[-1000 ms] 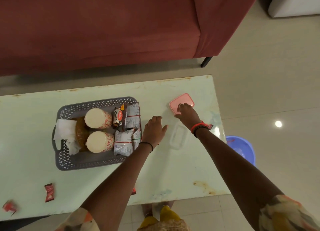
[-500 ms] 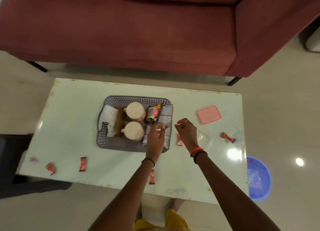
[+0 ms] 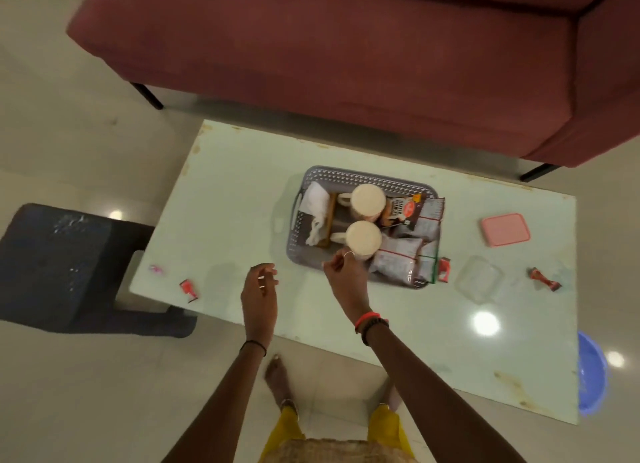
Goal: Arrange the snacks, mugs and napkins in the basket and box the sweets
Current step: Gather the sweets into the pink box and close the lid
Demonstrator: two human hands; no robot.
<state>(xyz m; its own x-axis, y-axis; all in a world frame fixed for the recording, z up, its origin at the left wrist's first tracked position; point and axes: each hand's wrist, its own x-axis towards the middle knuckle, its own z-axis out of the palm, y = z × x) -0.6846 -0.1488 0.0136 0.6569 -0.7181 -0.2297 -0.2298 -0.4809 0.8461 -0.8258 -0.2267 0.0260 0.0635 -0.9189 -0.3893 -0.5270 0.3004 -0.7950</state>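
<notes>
A grey basket (image 3: 363, 176) on the pale green table (image 3: 225, 192) holds two upturned cream mugs (image 3: 369, 202), white napkins (image 3: 315, 202) and several snack packets (image 3: 398, 263). Right of it lie a pink lid (image 3: 505, 229) and a clear box (image 3: 479, 279). Red sweets rest beside the basket (image 3: 444, 270), at the far right (image 3: 545, 279) and near the left edge (image 3: 188, 287), with a pink sweet (image 3: 156, 269) further left. My right hand (image 3: 344, 275) is curled at the basket's front rim, nothing visible in it. My left hand (image 3: 259, 287) hovers curled over the table; whatever lies beneath it is hidden.
A maroon sofa (image 3: 346, 64) stands behind the table. A dark stool (image 3: 59, 261) sits at the table's left end. A blue basin (image 3: 592, 376) is on the floor at the right. My bare feet (image 3: 277, 376) are at the table's near edge.
The view has swung left and pulled back. My left hand left the basket's snack packets and went left over the table. My right hand shifted left to the basket's front rim.
</notes>
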